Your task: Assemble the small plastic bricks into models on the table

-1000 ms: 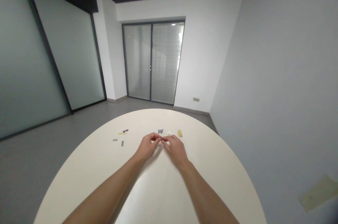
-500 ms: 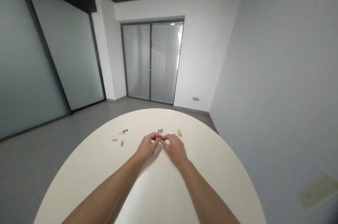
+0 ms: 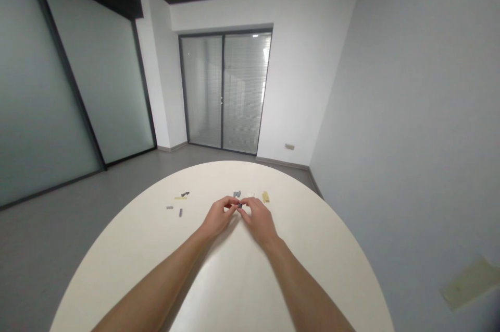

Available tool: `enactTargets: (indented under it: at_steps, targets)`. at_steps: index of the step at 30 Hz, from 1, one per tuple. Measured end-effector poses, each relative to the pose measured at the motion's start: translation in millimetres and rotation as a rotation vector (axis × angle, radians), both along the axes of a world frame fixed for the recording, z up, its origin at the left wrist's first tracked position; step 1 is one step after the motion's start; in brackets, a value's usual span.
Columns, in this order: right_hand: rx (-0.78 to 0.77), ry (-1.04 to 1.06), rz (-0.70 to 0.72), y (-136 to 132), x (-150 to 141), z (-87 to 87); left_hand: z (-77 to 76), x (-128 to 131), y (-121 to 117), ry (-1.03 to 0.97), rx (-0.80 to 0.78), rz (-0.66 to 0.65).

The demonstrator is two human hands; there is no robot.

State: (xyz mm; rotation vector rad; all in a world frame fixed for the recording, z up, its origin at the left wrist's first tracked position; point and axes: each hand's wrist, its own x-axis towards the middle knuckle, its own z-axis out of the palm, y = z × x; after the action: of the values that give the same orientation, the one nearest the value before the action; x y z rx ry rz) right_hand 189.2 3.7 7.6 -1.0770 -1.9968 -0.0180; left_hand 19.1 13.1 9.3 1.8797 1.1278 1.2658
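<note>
Both my hands meet at the middle of the cream round table. My left hand and my right hand pinch a small dark grey plastic brick between their fingertips, and the fingers hide most of it. Just beyond the fingers lie a grey brick, a white piece and a tan brick. Farther left lie a dark piece, a thin yellow plate, and grey bricks.
The table's curved far edge runs just beyond the pieces, with a grey floor around it. A pale wall stands to the right, and a frosted glass partition to the left. Glass doors with blinds stand ahead.
My fingertips have shifted slightly around the small brick, and more of its dark body now shows between them. The pieces on the table have not moved.
</note>
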Motion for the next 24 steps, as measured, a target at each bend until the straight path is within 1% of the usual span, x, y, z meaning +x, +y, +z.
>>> enactTargets:
  at_steps: [8,17,24]
  targets:
    - [-0.022,0.003,-0.002,-1.6,-0.2,3.1,3.5,0.5,-1.3,0.007,-0.014,-0.008]
    - [-0.006,0.031,0.023,-2.4,-0.1,2.9,5.4,-0.4,-2.5,0.017,0.002,-0.020]
    - [-0.003,0.020,0.021,-2.6,-0.3,4.1,3.3,-1.0,-1.1,0.019,0.003,-0.020]
